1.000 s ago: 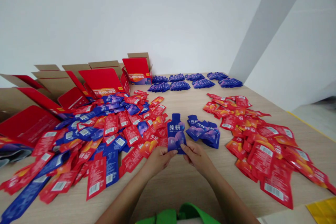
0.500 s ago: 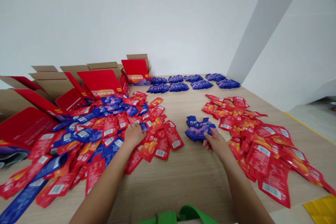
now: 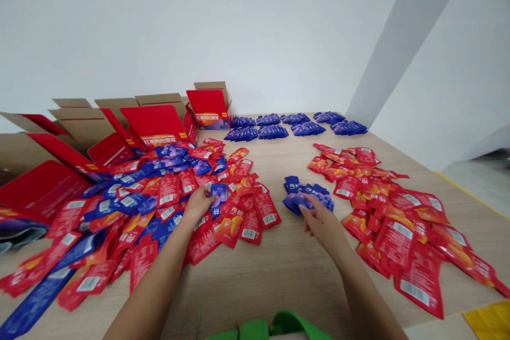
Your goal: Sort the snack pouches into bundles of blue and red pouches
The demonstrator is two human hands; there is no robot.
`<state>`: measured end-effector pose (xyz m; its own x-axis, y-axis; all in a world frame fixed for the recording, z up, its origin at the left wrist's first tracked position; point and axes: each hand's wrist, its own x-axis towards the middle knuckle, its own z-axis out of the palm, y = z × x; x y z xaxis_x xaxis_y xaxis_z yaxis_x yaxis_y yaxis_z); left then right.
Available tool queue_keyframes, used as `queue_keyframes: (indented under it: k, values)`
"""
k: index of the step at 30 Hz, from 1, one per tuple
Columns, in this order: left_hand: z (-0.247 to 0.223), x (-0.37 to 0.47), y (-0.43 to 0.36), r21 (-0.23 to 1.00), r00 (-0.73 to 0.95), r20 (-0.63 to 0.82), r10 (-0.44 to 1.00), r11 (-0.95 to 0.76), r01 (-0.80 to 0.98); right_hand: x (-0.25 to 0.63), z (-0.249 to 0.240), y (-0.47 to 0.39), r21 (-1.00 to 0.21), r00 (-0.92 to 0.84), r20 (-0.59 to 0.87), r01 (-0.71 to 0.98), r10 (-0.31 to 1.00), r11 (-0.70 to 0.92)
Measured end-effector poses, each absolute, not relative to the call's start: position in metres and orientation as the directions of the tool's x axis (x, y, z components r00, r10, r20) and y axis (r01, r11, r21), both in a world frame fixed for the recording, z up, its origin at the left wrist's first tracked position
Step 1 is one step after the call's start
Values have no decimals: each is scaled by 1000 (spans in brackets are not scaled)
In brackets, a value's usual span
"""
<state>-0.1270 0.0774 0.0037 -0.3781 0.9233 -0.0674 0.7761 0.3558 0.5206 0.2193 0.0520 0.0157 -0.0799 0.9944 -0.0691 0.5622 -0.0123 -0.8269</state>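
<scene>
My left hand (image 3: 198, 205) pinches the edge of a blue pouch (image 3: 219, 197) over the mixed heap of red and blue pouches (image 3: 167, 191). Its fingertips cover part of the pouch's left side. In the middle of the table lies a small fanned group of blue pouches (image 3: 297, 196). My right hand (image 3: 321, 222) is at the right front of this group, fingers apart, the index fingertip over the printed surface. Whether that fingertip touches the foil is hard to tell; nothing is gripped there.
Open red cartons (image 3: 153, 125) line the back left of the wooden table (image 3: 258, 276). Fanned stacks of blue pouches (image 3: 273, 131) lie in two rows at the back. Loose red pouches (image 3: 394, 234) spread along the right side. A yellow object (image 3: 488, 319) shows at the lower right.
My left hand has drawn a blue pouch up from the heap, so more of it shows. My right hand's fingers have loosened from the fanned blue pouches and spread.
</scene>
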Motion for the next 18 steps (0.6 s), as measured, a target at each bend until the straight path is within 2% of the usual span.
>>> queue_keyframes:
  k: [3,5,7,8,11,14,16,18]
  values:
    - [20,-129,69,629,-365,37,930,262,732,209,13,48,-872,-171,-7,484,985,78]
    - [39,-124,60,659,-329,205,922,118,743,203,17,43,-864,-204,98,469,974,185]
    - [60,-111,49,572,-194,386,902,-69,818,195,26,37,-810,-213,237,495,948,314]
    - [70,-102,43,519,-82,423,902,-167,839,191,32,34,-766,-225,313,514,923,385]
    - [93,-66,22,449,266,330,906,-399,800,179,52,22,-601,-376,474,523,796,605]
    - [100,-36,7,469,470,215,856,-513,719,167,61,13,-515,-575,419,486,702,706]
    - [97,-25,3,491,510,221,831,-547,679,163,57,10,-522,-613,340,507,713,686]
    - [92,-22,2,519,432,291,853,-521,678,164,48,11,-541,-578,302,551,758,636]
